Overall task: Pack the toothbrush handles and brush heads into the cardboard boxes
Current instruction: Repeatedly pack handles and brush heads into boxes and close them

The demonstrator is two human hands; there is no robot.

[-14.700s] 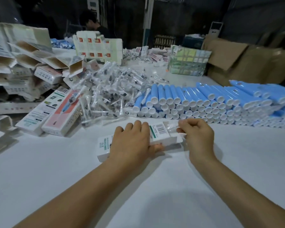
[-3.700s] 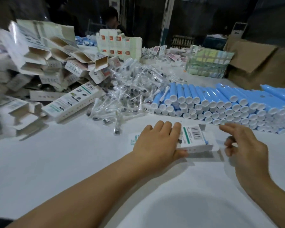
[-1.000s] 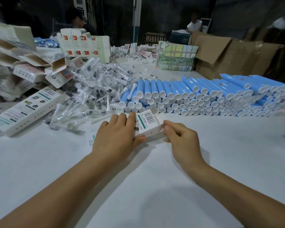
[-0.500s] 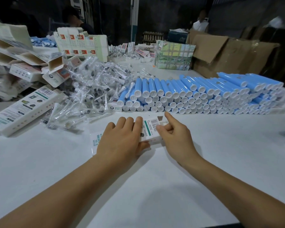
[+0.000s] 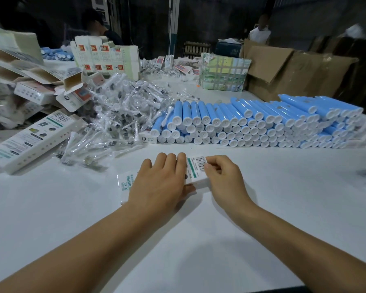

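At centre frame, the white toothbrush box (image 5: 126,185) lies flat on the table (image 5: 283,208); the left hand (image 5: 161,185) presses it steady, fingers straight, while the right hand (image 5: 224,176) pinches its barcoded end, seemingly closing it. Blue handles (image 5: 251,121) and bagged brush heads (image 5: 123,115) lie stacked just behind, within reach.

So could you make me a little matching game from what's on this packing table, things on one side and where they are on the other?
Things:
1. blue toothbrush handles
2. bagged brush heads
3. white box with barcode
4. brown cartons

Places:
A. under the left hand, its end at the right hand
B. far right, behind the stack
C. stacked in rows, caps facing the camera
D. loose heap left of the stack

Pairs: 1-C, 2-D, 3-A, 4-B
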